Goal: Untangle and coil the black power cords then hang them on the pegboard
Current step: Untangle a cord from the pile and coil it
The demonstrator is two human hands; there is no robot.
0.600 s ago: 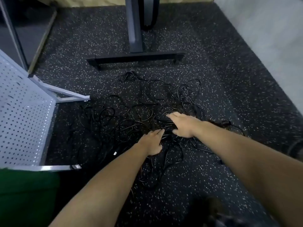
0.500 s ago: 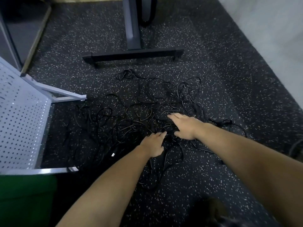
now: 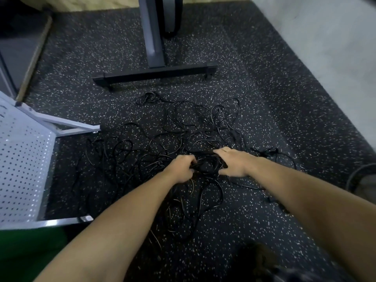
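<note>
Now the left hand [image 3: 181, 168] curls its fingers round a bunch of cords [image 3: 206, 166]; half a second ago it lay flat on them. The right hand [image 3: 234, 163] brackets the same clump, thumb and fingers spread wide; a grip cannot be confirmed. The cords lie tangled on the floor [image 3: 264, 98], between the hands and beyond. The pegboard [image 3: 22, 169] stands at left, its visible part bare of cords. Judgement: a first pull is being set up; untangling has barely begun.

Bare left hand [image 3: 181, 168] and bare right hand [image 3: 234, 163] on long bare forearms
</note>
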